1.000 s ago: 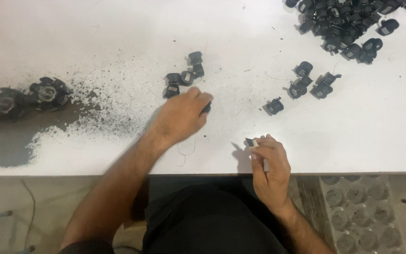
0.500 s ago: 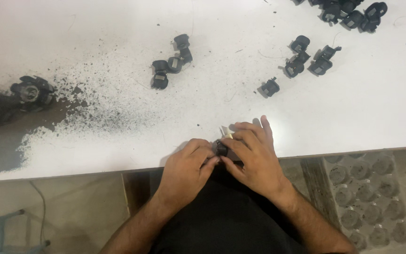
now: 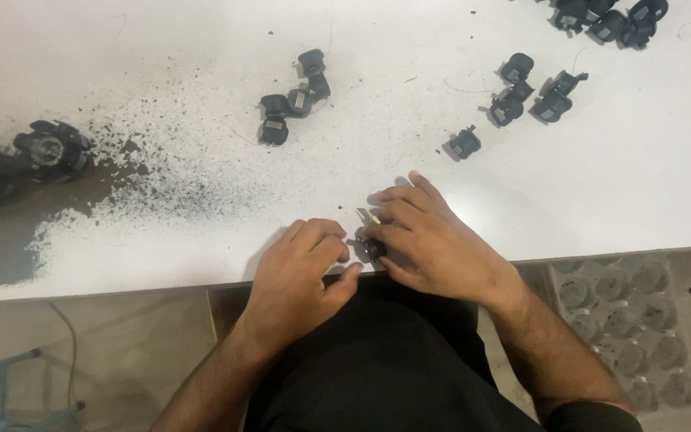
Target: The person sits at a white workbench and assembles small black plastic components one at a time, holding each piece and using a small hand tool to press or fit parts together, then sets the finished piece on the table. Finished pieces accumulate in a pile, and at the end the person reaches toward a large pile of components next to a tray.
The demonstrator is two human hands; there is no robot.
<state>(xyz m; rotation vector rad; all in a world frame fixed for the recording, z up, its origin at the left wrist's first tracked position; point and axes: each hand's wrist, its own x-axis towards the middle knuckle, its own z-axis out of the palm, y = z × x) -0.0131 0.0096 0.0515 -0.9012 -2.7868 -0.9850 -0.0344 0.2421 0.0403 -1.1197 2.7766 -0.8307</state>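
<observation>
My left hand (image 3: 301, 272) and my right hand (image 3: 433, 240) meet at the near edge of the white table (image 3: 617, 184). Between their fingertips sits a small black part (image 3: 371, 246), gripped from both sides. My right fingers also pinch a thin metal piece (image 3: 368, 214) that pokes out just above the part. Most of the black part is hidden under my fingers.
Three black parts (image 3: 293, 104) lie in a cluster beyond my hands, several more (image 3: 521, 92) to the right, a pile (image 3: 609, 20) at the far right corner. Dark powder (image 3: 81, 208) and dirty parts (image 3: 45, 148) cover the table's left. A tray of round cells (image 3: 625, 320) sits below the table.
A second ago my left hand reached to the middle cluster while the right held the metal piece. Both hands have since come together at the table edge around one black part.
</observation>
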